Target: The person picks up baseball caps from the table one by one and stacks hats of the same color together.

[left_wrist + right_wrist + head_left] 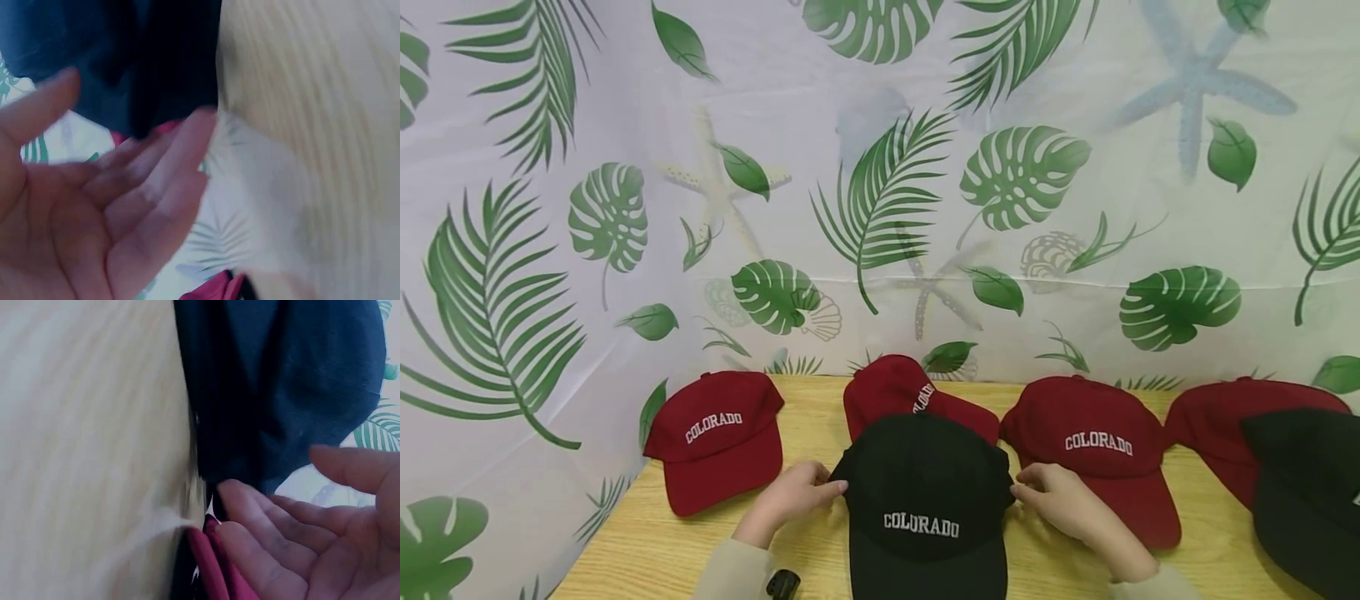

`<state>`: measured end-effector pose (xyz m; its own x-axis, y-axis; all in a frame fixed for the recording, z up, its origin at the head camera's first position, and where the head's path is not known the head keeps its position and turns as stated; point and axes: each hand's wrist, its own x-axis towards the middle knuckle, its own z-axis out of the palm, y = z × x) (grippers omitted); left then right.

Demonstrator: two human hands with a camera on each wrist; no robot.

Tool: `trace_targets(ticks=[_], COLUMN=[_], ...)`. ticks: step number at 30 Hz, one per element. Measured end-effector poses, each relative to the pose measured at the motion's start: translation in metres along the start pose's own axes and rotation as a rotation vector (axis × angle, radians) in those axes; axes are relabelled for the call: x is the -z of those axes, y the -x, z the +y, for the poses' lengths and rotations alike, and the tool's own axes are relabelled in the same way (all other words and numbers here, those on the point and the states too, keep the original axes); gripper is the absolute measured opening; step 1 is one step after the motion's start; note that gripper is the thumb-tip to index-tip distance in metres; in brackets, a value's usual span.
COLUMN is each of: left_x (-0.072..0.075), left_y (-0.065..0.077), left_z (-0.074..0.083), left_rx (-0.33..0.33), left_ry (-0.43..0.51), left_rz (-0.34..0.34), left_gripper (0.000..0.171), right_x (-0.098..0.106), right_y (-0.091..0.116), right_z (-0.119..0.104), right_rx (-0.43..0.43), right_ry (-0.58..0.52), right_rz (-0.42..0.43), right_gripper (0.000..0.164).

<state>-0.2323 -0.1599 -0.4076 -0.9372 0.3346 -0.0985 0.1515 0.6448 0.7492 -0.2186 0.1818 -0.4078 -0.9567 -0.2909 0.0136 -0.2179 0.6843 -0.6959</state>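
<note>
Leaf-print backdrop [917,200] behind a wood-grain worktop [640,554] on my feed. The black cap [925,479] sits right between the left hand [790,500] and right hand [1062,498], both with thumbs spread from relaxed fingers; I can't tell if they're touching it. Bare wood separates it from the leftmost red cap [718,446].

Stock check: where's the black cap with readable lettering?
In the head view, the black cap is lower centre, between left hand and right hand, partly hiding a red cap.

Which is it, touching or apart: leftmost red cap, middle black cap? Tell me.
Apart. The head view shows tabletop between the leftmost red cap and middle black cap.
</note>
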Motion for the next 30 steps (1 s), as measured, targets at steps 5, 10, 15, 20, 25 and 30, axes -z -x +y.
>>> trace_targets(ticks=[5, 10, 15, 20, 25, 30], left_x=[0.001, -0.003, -0.015, -0.022, -0.023, -0.025], left_y=[0.015, 0.027, 0.032, 0.033, 0.032, 0.032], left_z=[0.0, 0.008, 0.018, 0.026, 0.024, 0.023], left_rx=[-0.006, 0.035, 0.065, 0.069, 0.039, 0.071], left_ry=[-0.021, 0.068, 0.126, 0.171, 0.209, 0.22], left_rz=[-0.106, -0.242, -0.333, -0.326, -0.338, -0.343], left_gripper=[0.039, 0.037, 0.029, 0.029, 0.051, 0.062], right_x=[0.001, -0.004, -0.011, -0.012, -0.011, -0.011], right_y=[0.013, 0.02, 0.025, 0.027, 0.026, 0.028], right_z=[0.007, 0.003, -0.008, -0.012, -0.013, -0.011], right_rx=[0.029, 0.026, 0.014, 0.078, 0.064, 0.09], right_ry=[-0.063, -0.169, -0.224, -0.217, -0.25, -0.187], right_rz=[-0.17, -0.302, -0.364, -0.37, -0.395, -0.391], right_gripper=[0.027, 0.024, 0.025, 0.027, 0.021, 0.026])
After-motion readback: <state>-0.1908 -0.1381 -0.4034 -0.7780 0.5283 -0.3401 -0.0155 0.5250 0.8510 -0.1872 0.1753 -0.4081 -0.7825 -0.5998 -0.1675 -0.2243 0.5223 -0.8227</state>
